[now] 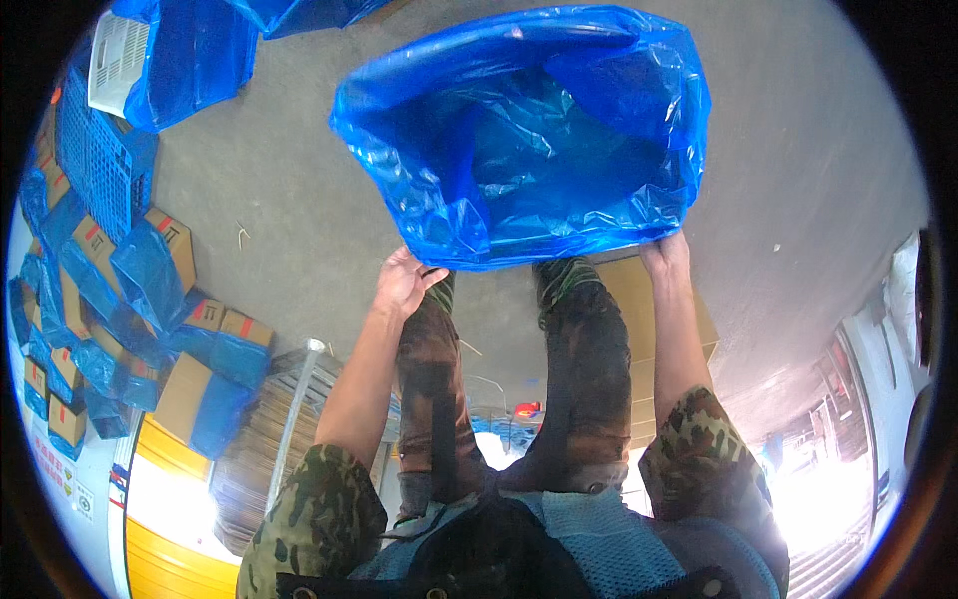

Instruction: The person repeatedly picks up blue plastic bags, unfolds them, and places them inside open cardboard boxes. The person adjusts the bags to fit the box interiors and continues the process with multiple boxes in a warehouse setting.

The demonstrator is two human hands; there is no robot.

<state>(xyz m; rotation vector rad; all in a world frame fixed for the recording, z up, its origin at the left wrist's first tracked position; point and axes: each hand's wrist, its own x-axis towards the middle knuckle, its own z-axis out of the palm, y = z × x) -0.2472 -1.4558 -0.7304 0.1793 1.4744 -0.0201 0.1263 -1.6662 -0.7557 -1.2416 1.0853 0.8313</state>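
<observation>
A container lined with a blue plastic bag is in front of me, its open top facing up and the film folded over its rim. My left hand is at the near left corner, thumb and fingers apart, touching or just beside the film; whether it grips is unclear. My right hand is at the near right corner, its fingers hidden beneath the film's edge. Both forearms reach forward from camouflage sleeves. The liner hides the container itself, and its inside shows only creased blue film.
Cardboard boxes partly wrapped in blue film are piled at the left, beside a blue plastic pallet. A white crate with a blue liner stands at upper left. Flat cardboard is stacked by a metal post.
</observation>
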